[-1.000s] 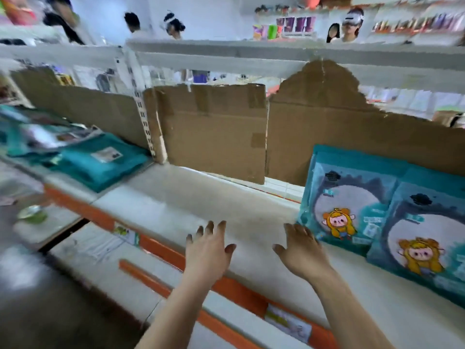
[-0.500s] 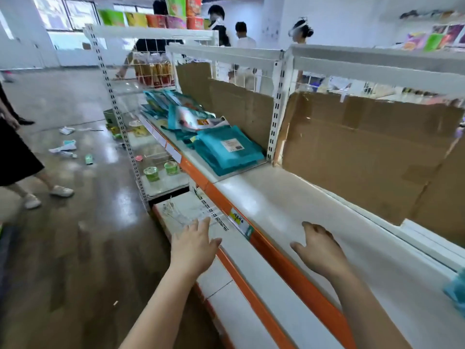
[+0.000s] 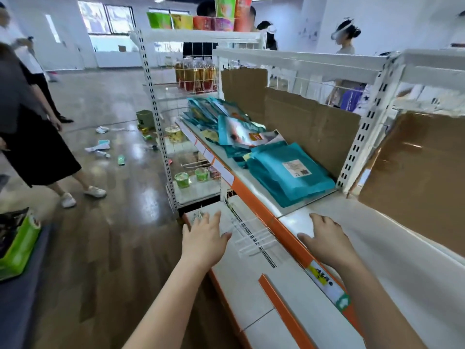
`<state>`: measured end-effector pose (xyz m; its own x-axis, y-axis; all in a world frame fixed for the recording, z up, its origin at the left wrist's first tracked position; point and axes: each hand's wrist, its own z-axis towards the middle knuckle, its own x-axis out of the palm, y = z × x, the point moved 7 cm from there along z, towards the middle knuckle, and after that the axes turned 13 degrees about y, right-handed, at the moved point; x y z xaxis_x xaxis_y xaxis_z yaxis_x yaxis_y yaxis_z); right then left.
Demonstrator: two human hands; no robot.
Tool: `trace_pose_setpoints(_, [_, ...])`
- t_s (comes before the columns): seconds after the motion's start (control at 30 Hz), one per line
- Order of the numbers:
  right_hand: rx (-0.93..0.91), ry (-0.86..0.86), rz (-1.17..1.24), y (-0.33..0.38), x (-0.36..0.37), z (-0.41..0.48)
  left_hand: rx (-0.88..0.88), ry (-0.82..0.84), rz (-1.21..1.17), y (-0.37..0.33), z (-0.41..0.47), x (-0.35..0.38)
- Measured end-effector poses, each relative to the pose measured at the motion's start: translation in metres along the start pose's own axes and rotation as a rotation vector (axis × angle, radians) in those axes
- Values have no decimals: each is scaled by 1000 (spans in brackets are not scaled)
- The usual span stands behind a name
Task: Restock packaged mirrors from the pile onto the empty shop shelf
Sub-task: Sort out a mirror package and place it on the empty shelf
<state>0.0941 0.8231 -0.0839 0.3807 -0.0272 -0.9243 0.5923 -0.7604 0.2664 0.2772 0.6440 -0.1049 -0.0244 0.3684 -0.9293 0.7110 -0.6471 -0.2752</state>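
A pile of teal packaged mirrors [image 3: 286, 170] lies flat on the white shelf section to the left, with more teal packs [image 3: 226, 122] heaped behind it. The bare white shelf [image 3: 392, 260] with an orange front strip stretches to the right. My right hand [image 3: 327, 239] hovers over the shelf's near left end, fingers relaxed and holding nothing, a short way in front of the pile. My left hand [image 3: 205, 238] is spread out over the lower shelf's edge, also empty.
Brown cardboard [image 3: 415, 177] backs the shelves, and a white upright post [image 3: 362, 137] separates the two sections. Green cups [image 3: 191, 177] stand on a low shelf. Litter is scattered on the wooden floor [image 3: 103, 147]. A person in black [image 3: 30, 137] stands at the left; others stand behind the shelves.
My view has swung left from the two standing mirrors to the pile. Both empty hands have travelled left along the shelf front with it.
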Motion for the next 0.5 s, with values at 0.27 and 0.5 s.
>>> trace_pose_setpoints(0.27, [-14,12,-8,52,-12,89,-17,25,-8,30,85,-26])
trace_pose_setpoints(0.5, [-77,-8,13,93,-41,190,-28,-15,-2,46,181,-60])
